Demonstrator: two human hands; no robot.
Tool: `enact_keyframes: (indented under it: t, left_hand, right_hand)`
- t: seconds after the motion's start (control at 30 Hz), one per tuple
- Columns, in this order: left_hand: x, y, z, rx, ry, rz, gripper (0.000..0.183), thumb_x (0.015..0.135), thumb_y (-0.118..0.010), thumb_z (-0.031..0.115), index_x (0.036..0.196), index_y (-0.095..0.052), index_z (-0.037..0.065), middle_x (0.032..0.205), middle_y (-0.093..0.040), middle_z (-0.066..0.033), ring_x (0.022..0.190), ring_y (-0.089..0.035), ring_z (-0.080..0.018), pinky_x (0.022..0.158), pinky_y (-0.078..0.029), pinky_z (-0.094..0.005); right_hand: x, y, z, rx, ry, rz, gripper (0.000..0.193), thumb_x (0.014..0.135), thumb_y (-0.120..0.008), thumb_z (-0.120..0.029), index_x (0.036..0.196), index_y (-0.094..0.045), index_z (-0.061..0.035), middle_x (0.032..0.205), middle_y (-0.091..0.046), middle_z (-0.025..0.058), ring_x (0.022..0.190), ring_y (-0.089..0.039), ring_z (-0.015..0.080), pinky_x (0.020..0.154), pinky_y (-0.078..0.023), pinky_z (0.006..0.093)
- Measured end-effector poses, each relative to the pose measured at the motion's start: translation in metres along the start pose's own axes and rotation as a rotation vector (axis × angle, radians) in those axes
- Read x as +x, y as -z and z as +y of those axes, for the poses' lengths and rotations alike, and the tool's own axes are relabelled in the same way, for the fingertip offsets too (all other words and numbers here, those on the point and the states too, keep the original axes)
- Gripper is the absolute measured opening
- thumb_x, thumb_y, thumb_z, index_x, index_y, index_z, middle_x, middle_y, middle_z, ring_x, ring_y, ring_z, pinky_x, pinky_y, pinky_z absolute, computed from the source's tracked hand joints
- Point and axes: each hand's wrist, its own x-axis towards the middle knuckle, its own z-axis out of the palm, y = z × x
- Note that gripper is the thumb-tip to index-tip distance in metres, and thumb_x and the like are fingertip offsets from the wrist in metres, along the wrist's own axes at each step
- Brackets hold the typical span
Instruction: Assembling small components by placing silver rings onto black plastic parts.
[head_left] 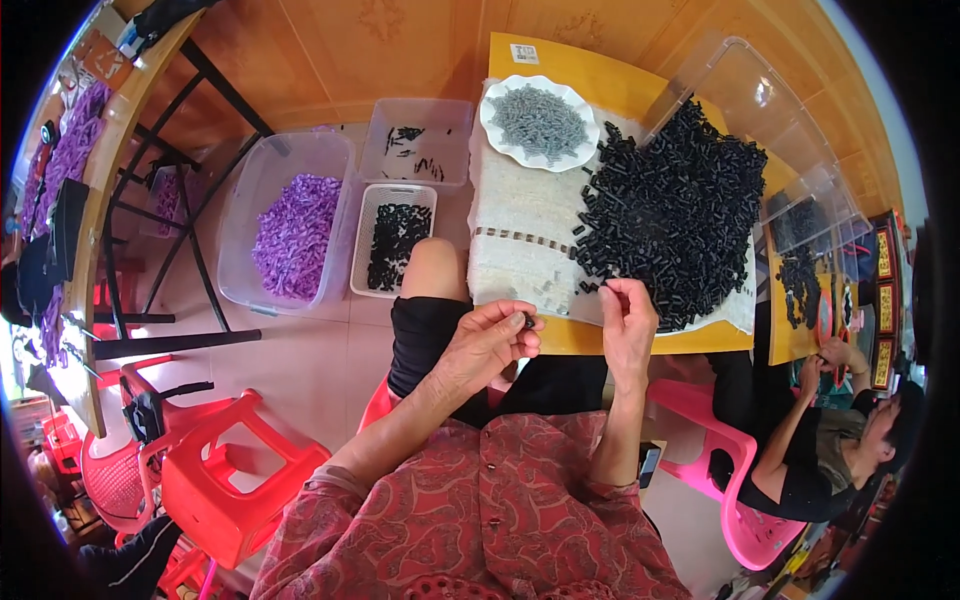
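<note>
My left hand [492,338] is closed over my lap, just off the table's front edge. A small black piece [529,321] is pinched between its thumb and fingers. My right hand [628,312] is at the table edge beside the black heap, thumb and forefinger pressed together. Whatever is at those fingertips is too small to tell. The large heap of short black tube-like pieces [675,215] lies on a white cloth [515,262]. Behind it to the left, a white scalloped plate [488,118] holds many small grey translucent pieces [540,122].
Left of the yellow table [690,342] stand a clear tub [232,235] of purple pieces, a white basket [361,275] of black pieces and a clear bin [450,150]. Red stools [215,495] stand at lower left. A co-worker [835,450] sits at the right on a pink chair [748,500].
</note>
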Motion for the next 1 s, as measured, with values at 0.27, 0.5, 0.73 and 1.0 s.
enact_keyframes:
  t: [0.27, 0.5, 0.73, 1.0]
  left_hand:
    - [0.000, 0.004, -0.001, -0.016, -0.009, -0.006, 0.022, 0.096, -0.054, 0.010, 0.116, -0.058, 0.000, 0.103, -0.063, -0.0129, 0.084, -0.063, -0.0174, 0.078, -0.052, -0.0341]
    - [0.000, 0.003, -0.001, -0.037, -0.039, -0.021, 0.022, 0.097, -0.054, 0.012, 0.115, -0.059, 0.002, 0.103, -0.065, -0.0098, 0.087, -0.064, -0.0154, 0.079, -0.054, -0.0323]
    - [-0.001, 0.003, 0.001, -0.058, -0.078, -0.030, 0.021, 0.097, -0.054, 0.011, 0.115, -0.060, 0.002, 0.102, -0.065, -0.0092, 0.086, -0.064, -0.0150, 0.079, -0.054, -0.0319]
    - [0.000, 0.004, -0.002, -0.071, -0.095, -0.020, 0.022, 0.097, -0.053, 0.011, 0.115, -0.058, 0.000, 0.102, -0.062, -0.0100, 0.084, -0.062, -0.0154, 0.081, -0.053, -0.0334]
  right_hand:
    - [-0.023, -0.010, -0.032, 0.900, -0.449, -0.251, 0.022, 0.093, -0.060, -0.008, 0.114, -0.062, -0.0005, 0.091, -0.067, 0.0055, 0.074, -0.056, 0.0068, 0.069, -0.046, 0.0206]
    - [-0.032, -0.015, -0.042, 1.124, -0.491, -0.247, 0.018, 0.089, -0.065, -0.006, 0.106, -0.065, 0.0013, 0.090, -0.066, 0.0041, 0.073, -0.057, 0.0060, 0.067, -0.046, 0.0201]
    - [-0.038, -0.018, -0.051, 1.130, -0.520, -0.259, 0.021, 0.087, -0.066, -0.003, 0.108, -0.065, 0.0012, 0.085, -0.064, 0.0014, 0.073, -0.056, 0.0057, 0.067, -0.046, 0.0203]
    - [-0.040, -0.018, -0.051, 1.098, -0.479, -0.251, 0.021, 0.085, -0.067, 0.000, 0.107, -0.065, 0.0021, 0.087, -0.065, 0.0037, 0.073, -0.057, 0.0071, 0.066, -0.047, 0.0206]
